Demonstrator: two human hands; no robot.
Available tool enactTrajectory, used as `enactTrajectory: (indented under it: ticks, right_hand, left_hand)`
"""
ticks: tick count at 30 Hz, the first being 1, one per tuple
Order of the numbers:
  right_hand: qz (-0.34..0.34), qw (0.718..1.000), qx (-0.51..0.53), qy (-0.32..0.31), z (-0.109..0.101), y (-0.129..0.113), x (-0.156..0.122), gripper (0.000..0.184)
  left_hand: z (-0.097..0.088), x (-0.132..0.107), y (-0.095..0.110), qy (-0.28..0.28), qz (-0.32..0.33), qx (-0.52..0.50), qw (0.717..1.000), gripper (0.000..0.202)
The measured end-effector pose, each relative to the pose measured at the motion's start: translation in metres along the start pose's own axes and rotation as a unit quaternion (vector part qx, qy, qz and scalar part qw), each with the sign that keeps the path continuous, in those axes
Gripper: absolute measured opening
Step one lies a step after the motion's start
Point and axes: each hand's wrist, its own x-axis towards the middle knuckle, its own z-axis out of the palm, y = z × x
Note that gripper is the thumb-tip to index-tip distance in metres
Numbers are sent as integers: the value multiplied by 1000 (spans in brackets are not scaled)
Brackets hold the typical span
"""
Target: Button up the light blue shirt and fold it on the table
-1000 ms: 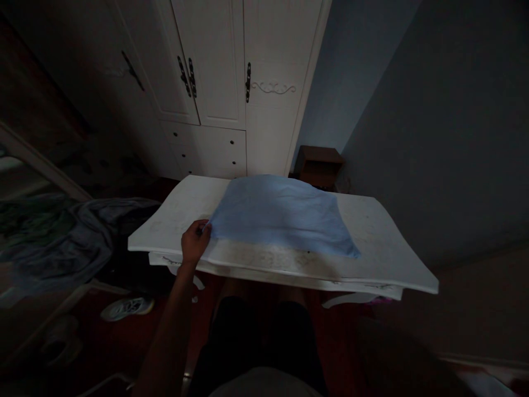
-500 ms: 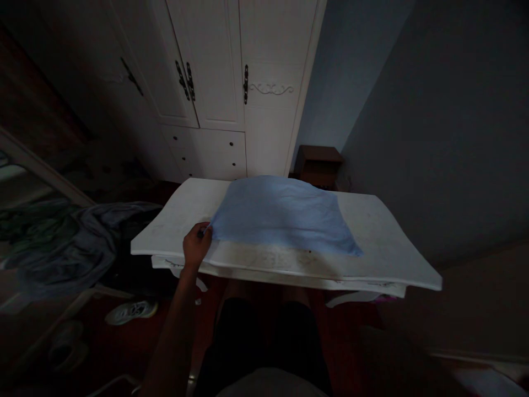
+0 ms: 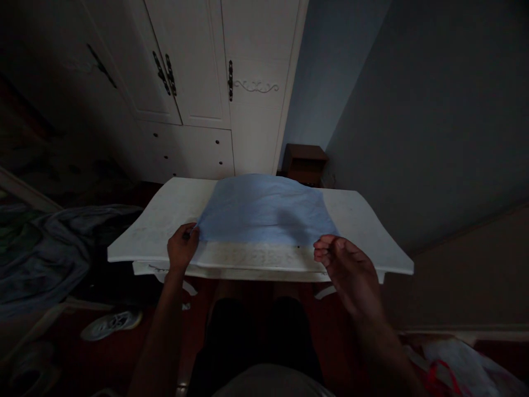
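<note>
A light blue cloth [image 3: 256,212] lies spread over a white table [image 3: 165,220], with a few creases. Pinched at its near left corner is my left hand [image 3: 182,246], fingers closed on the fabric. My right hand [image 3: 347,267] is over the cloth's near right corner, its fingers loosely bent and the thumb apart from them. Nothing shows in that hand. It hides the corner itself, and whether it touches the fabric I cannot tell. A dark shadow falls on the right part of the cloth.
Behind the table stands a white wardrobe [image 3: 194,99], with a small brown cabinet [image 3: 306,162] to its right. Dark clothes [image 3: 61,242] are heaped at the left. A shoe [image 3: 111,324] lies on the red floor, and a whitish bag [image 3: 458,358] is at lower right.
My right hand has come into view from the lower right, up to the cloth's near right corner. My left hand keeps its grip. The view has turned slightly right.
</note>
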Motion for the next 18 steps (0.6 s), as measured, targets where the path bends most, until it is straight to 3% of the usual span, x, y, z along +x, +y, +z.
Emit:
enactTrajectory:
  ticks: [4,8,11,14,16,18]
  right_hand:
    - [66,997,50,-4,-14,21,5,34]
    - [86,996,27,-24,-30,44,15,46]
    - [44,997,-59,15,-50,63,32,50]
    - [-20,974,-196,113,-80,82,54,53]
    - [-18,949,-268,163,-100,92,68,60]
    - [16,929,-330,167,-118,99,81,66]
  left_hand:
    - [0,1,-1,-6,-3,7,1000,45]
    - [0,1,-2,-4,0,6,1000,44]
    - [1,2,-3,-5,-8,19,1000,45]
    - [2,6,-3,-14,-14,13,1000,47]
    - [2,8,0,-27,-29,-2,999,50]
    - [2,11,5,-37,-49,-26,998,53]
